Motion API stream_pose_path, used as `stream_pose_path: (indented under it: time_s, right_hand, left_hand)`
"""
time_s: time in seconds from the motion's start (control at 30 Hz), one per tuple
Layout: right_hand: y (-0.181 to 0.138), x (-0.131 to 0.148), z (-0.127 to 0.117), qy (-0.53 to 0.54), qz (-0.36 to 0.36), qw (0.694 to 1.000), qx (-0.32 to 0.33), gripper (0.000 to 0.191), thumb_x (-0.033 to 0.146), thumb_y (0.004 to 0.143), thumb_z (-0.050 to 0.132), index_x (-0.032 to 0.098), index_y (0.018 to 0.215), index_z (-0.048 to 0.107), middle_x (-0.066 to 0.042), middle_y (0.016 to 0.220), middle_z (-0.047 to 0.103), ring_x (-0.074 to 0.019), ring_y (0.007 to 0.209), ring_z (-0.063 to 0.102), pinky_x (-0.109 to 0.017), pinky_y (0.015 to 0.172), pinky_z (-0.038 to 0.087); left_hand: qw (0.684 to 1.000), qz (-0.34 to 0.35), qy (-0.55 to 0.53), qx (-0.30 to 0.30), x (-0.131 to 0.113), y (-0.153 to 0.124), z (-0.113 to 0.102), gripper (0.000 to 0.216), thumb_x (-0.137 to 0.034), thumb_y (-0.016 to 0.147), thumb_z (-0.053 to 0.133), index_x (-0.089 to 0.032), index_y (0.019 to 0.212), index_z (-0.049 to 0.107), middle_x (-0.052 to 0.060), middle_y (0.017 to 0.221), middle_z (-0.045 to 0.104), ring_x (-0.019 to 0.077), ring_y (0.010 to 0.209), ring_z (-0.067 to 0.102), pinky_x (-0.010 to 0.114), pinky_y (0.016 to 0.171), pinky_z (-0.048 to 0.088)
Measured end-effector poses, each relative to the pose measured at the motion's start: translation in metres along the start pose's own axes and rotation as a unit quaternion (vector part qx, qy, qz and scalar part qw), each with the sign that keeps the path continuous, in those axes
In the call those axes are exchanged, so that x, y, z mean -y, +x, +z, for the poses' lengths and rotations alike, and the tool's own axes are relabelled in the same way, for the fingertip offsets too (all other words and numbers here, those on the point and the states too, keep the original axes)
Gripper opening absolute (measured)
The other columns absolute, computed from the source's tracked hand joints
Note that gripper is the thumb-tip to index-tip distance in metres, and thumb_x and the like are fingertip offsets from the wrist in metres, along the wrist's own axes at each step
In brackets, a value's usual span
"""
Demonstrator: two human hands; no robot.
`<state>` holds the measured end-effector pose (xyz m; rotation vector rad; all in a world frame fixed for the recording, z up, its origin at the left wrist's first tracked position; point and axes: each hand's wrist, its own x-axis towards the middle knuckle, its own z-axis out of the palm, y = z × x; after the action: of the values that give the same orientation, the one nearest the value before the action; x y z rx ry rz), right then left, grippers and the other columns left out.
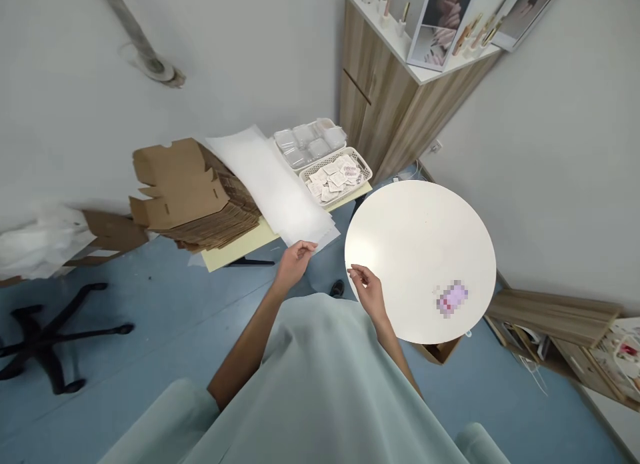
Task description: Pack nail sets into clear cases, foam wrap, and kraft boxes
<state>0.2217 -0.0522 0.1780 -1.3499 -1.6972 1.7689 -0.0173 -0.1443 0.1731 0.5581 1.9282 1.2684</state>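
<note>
My left hand (294, 265) is at the near end of several long white translucent sheets (280, 184). Its thumb and fingers are closed at the lower edge of a sheet. My right hand (369, 292) hovers at the left rim of a round white table (405, 251), fingers loosely curled and a little apart from the thumb, with nothing visible in them. The sheets overhang a pale yellow table (240, 247), beside a stack of flat brown cardboard boxes (185, 184).
Behind the sheets sit a tray of clear plastic boxes (310, 141) and a white basket of small packets (336, 177). A blurred purple item (453, 299) lies on the round table. A wooden cabinet (385, 84) stands behind; a black chair base (47, 337) is at left.
</note>
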Motion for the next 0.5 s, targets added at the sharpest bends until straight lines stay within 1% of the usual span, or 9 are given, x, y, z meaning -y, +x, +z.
stream_pose_path:
  time_s: [0.07,0.17,0.23,0.3,0.33,0.4,0.5]
  right_hand:
    - [0.001,0.004,0.003,0.004,0.011,0.999,-0.037,0.048,0.065,0.102,0.071,0.025,0.127,0.082,-0.013,0.13,0.089,-0.0348,0.128,0.083,-0.051,0.11,0.066]
    - [0.004,0.011,0.01,0.011,0.029,0.993,-0.116,0.05,0.064,0.101,0.071,0.025,0.13,0.081,-0.014,0.131,0.089,-0.035,0.131,0.082,-0.054,0.117,0.064]
    - [0.006,0.017,0.019,0.019,0.041,0.984,-0.17,0.052,0.065,0.101,0.07,0.024,0.13,0.08,-0.015,0.131,0.089,-0.0349,0.129,0.083,-0.056,0.118,0.063]
    - [0.009,0.023,0.029,0.034,0.052,0.975,-0.214,0.053,0.066,0.101,0.07,0.023,0.13,0.08,-0.015,0.132,0.088,-0.0344,0.126,0.084,-0.056,0.118,0.063]
    - [0.01,0.025,0.035,0.041,0.059,0.97,-0.231,0.054,0.066,0.1,0.07,0.022,0.13,0.08,-0.016,0.132,0.088,-0.0342,0.126,0.084,-0.056,0.118,0.063]
    - [0.012,0.029,0.047,0.051,0.074,0.963,-0.254,0.056,0.068,0.099,0.071,0.022,0.13,0.08,-0.016,0.133,0.088,-0.0341,0.124,0.084,-0.056,0.116,0.064]
    - [0.011,0.033,0.065,0.058,0.093,0.953,-0.281,0.057,0.07,0.098,0.073,0.023,0.128,0.082,-0.016,0.132,0.088,-0.034,0.121,0.085,-0.056,0.114,0.066]
  left_hand:
    - [0.999,-0.001,0.03,0.023,-0.006,0.039,-0.006,0.009,-0.034,0.095,0.063,-0.026,0.095,0.068,0.011,0.131,0.087,0.0298,0.129,0.079,0.046,0.118,0.062]
    - [0.993,0.007,0.114,0.042,-0.023,0.101,-0.016,0.012,-0.032,0.098,0.064,-0.026,0.105,0.072,0.008,0.128,0.087,0.0281,0.124,0.079,0.041,0.112,0.063]
    - [0.979,0.014,0.194,0.056,-0.034,0.143,-0.022,0.011,-0.03,0.1,0.066,-0.025,0.107,0.073,0.006,0.123,0.088,0.0288,0.118,0.081,0.04,0.108,0.062]
    - [0.961,0.033,0.265,0.073,-0.041,0.183,-0.024,0.014,-0.027,0.102,0.064,-0.024,0.112,0.074,0.008,0.126,0.087,0.0303,0.114,0.082,0.041,0.109,0.06]
    - [0.951,0.045,0.295,0.085,-0.043,0.202,-0.023,0.017,-0.026,0.103,0.064,-0.022,0.115,0.075,0.01,0.129,0.087,0.0317,0.117,0.081,0.043,0.111,0.059]
    - [0.931,0.065,0.342,0.111,-0.042,0.237,-0.021,0.024,-0.024,0.103,0.064,-0.019,0.124,0.075,0.015,0.136,0.084,0.036,0.128,0.078,0.046,0.116,0.056]
    - [0.902,0.069,0.395,0.16,-0.035,0.275,-0.013,0.034,-0.024,0.104,0.063,-0.014,0.134,0.072,0.022,0.145,0.079,0.0408,0.137,0.072,0.051,0.119,0.054]
